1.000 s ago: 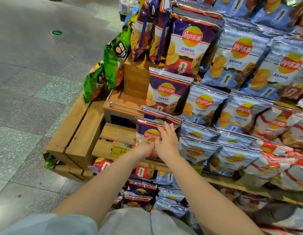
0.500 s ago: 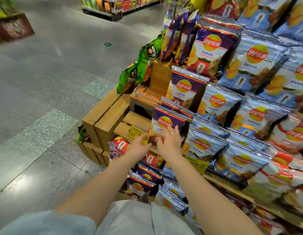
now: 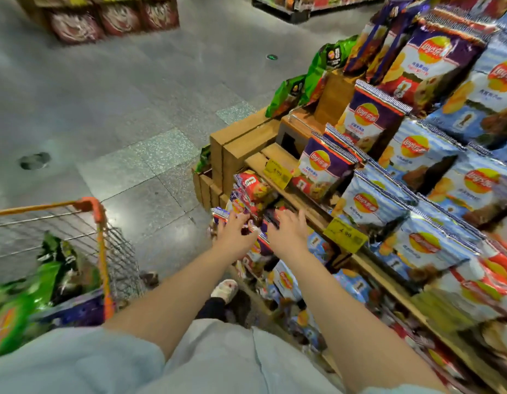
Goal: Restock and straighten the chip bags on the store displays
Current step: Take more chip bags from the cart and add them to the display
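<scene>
A tiered wooden display holds rows of chip bags: purple ones at its left end, light blue ones to the right and green ones at the far corner. Red and purple bags lie crowded on the lowest tier. My left hand reaches into these low bags with its fingertips on one. Motion blur hides whether the fingers curl round it. My right hand hovers beside it with fingers spread, holding nothing.
An orange-rimmed wire cart stands at my left with green and purple bags inside. Yellow price tags hang from the shelf edges. Grey tiled floor lies to the left, with another display beyond.
Both hands have left the purple bag on the middle tier and dropped to the red and purple bags on the lowest tier. The view swung left, and the cart came into view.
</scene>
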A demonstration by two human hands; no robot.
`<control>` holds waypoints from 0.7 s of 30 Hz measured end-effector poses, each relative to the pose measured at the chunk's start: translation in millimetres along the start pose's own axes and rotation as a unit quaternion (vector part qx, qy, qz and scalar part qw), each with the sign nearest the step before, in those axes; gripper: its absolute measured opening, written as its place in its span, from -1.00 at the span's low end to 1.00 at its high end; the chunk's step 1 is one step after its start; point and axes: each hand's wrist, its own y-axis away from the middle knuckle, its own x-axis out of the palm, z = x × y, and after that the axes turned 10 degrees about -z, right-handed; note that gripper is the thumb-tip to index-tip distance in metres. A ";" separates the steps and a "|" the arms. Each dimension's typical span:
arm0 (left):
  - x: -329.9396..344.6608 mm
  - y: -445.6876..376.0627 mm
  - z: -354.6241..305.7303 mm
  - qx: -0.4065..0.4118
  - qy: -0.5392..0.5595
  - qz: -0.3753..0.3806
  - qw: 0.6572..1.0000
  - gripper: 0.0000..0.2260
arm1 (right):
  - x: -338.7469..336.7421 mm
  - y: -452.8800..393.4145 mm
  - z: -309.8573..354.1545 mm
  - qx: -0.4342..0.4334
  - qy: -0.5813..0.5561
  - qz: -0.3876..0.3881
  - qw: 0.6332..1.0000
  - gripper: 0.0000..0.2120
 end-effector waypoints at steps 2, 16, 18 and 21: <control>-6.9 17.5 8.9 -0.003 -0.027 -0.010 1.000 -0.44 | 0.8 16.9 6.6 -0.023 0.004 0.002 1.000 -0.54; -116.0 102.9 94.0 -0.061 -0.002 -0.215 0.975 -0.48 | 23.4 89.0 145.6 -0.277 -0.010 0.040 0.960 -0.52; -130.4 111.1 113.4 -0.080 0.021 -0.225 0.971 -0.48 | 34.8 95.0 166.6 -0.283 -0.019 0.062 0.957 -0.49; -150.7 118.8 142.5 -0.118 0.036 -0.232 0.965 -0.51 | 51.2 105.0 201.0 -0.301 -0.031 0.083 0.950 -0.53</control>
